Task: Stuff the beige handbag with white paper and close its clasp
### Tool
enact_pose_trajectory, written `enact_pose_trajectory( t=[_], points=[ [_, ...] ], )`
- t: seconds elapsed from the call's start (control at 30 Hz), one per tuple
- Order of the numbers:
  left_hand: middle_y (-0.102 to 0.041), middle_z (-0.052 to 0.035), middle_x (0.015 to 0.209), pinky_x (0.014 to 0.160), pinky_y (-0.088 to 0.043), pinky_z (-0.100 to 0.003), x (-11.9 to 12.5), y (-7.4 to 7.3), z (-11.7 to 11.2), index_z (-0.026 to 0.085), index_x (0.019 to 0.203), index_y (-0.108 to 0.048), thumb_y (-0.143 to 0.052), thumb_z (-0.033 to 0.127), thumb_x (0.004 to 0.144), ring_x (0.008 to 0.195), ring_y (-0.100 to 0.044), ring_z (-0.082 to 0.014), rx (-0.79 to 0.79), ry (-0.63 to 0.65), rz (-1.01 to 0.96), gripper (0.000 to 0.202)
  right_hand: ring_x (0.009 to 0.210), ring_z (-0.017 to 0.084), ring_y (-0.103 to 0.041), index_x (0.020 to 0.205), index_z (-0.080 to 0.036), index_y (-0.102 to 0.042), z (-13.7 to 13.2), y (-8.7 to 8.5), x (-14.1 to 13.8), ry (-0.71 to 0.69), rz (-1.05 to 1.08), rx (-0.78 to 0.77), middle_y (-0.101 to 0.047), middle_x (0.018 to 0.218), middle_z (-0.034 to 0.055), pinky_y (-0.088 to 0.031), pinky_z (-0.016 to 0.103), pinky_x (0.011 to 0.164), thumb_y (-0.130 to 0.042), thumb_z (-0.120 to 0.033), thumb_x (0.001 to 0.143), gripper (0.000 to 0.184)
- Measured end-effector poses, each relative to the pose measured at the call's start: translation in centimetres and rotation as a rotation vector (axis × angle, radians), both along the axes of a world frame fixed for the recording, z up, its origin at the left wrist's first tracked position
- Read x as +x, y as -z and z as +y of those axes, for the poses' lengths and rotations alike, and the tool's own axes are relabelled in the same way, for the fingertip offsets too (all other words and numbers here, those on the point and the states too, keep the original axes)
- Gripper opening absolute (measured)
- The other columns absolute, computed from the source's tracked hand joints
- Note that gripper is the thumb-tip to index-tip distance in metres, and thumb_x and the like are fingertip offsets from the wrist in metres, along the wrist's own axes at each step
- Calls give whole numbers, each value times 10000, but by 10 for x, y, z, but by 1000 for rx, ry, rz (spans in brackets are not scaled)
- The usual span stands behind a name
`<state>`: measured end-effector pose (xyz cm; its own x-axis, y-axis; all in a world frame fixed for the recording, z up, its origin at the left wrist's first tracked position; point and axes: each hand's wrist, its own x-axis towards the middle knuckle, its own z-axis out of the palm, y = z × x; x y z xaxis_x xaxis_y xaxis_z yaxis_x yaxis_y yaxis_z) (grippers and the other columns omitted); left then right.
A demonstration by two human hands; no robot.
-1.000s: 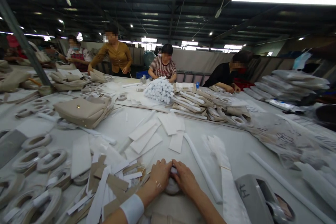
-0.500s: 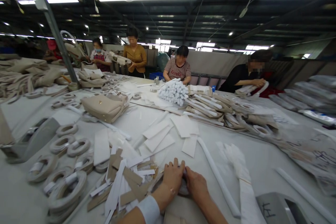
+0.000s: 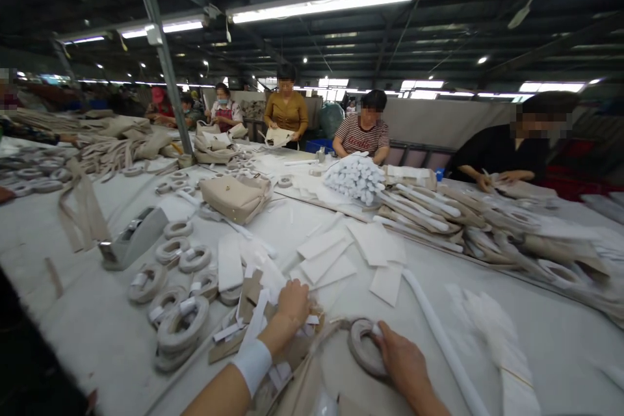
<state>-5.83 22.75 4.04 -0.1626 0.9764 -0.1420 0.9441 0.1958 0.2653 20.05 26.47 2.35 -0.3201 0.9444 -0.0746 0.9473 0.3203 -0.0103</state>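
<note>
My right hand (image 3: pixel 404 359) grips the side of a coiled beige strap (image 3: pixel 358 346), with the thumb and fingers closed on its right edge. A bit of white shows on the coil at the fingertips. One loose strap end runs from the coil down to the left. My left hand (image 3: pixel 293 302) is over a heap of white and tan strips (image 3: pixel 253 312), its fingers curled downward. What those fingers hold, if anything, is hidden. A beige bag piece (image 3: pixel 302 380) lies at the bottom edge between my forearms.
Several coiled straps (image 3: pixel 182 325) lie on the left beside a grey tape dispenser (image 3: pixel 134 237). White sheets (image 3: pixel 375 244) and a long white tube (image 3: pixel 439 331) lie ahead and right. Beyond are a beige handbag (image 3: pixel 234 196), bundled straps (image 3: pixel 429 208) and several co-workers (image 3: pixel 363 130).
My hands have moved apart. The left went to the heap of strips, while the right stays on the coil, now in plain sight. The view has turned left.
</note>
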Motion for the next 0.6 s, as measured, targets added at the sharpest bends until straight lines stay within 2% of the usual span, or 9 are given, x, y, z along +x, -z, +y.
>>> enact_pose_trajectory(
  t=[0.1, 0.23, 0.37, 0.6],
  points=[
    [-593, -73, 1106, 853, -486, -410, -18, 8, -1, 142, 1084, -577, -555, 305, 906, 984, -580, -207, -67, -15, 14, 242, 896, 240, -677, 1139, -223, -563, -1, -2, 0, 10, 13, -10, -720, 998, 95, -451, 292, 716, -382, -271, 935, 277],
    [-609, -69, 1090, 848, -508, -414, -16, 13, 4, 143, 1060, -595, -551, 323, 914, 969, -599, -199, -104, -7, 20, 236, 899, 233, -676, 1131, -231, -565, -3, -3, 0, 25, 13, -20, -723, 978, 89, -444, 284, 721, -404, -271, 929, 261],
    [-577, -83, 1175, 880, -498, -433, -15, 10, 10, 158, 1163, -552, -551, 321, 914, 1035, -579, -218, -115, 22, 11, 297, 923, 240, -668, 1151, -212, -560, -4, -1, 0, 18, 3, -24, -716, 1006, 96, -443, 298, 729, -386, -251, 937, 278],
    [-611, -69, 1090, 843, -515, -410, -15, 3, 23, 143, 1067, -595, -602, 319, 884, 975, -603, -205, -225, 20, -49, 254, 943, 233, -661, 1159, -209, -549, -4, 1, 1, 7, 22, -24, -710, 1031, 81, -436, 294, 733, -412, -238, 934, 265]
  ],
)
